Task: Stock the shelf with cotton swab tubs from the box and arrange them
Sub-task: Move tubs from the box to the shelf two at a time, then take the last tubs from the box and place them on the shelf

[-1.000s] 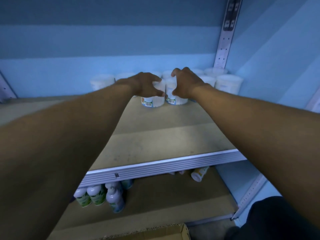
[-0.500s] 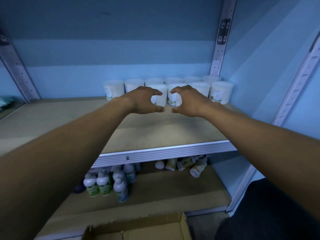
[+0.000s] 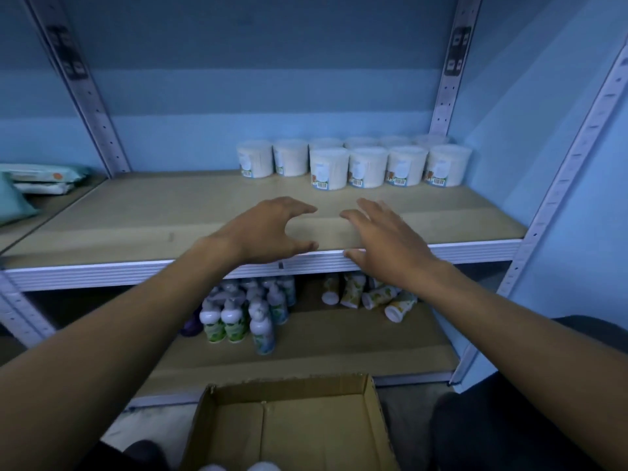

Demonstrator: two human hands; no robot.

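Head view, looking down over my forearms at the pale wooden shelf board (image 3: 142,212) with its ribbed white metal front edge. My left hand (image 3: 268,229) hangs over the front of the board, fingers loosely spread and thumb apart, holding nothing. My right hand (image 3: 384,239) is beside it, fingers straight and fanned, thumb near the metal lip, also empty. Whether either palm actually touches the board I cannot tell.

The white round plastic cotton swab tubs (image 3: 368,166) stand upright at the back right of the shelf, well apart from both hands. They sit in two rows: a back row against the blue wall, and a front row of four tubs packed side by side with barcode labels facing me. The packing looks deliberate, I judge, so the rows stay square and the labels read from the front; the two leftmost back tubs have no tub in front of them, so the front row could go on leftward.

The brown corrugated cardboard box (image 3: 289,423) lies open below me, flaps up. Its visible floor is bare, though two pale rounded shapes at the bottom edge of the view may be more tubs; I cannot be sure. I judge the next step is to reach down there.

The tubs are smooth, stiff and cylindrical, easy to wrap fingers round, light enough to tip if nudged. On the lower shelf stand small white-capped bottles with green labels (image 3: 238,317), and other yellowish-labelled bottles (image 3: 373,295) lie toppled.
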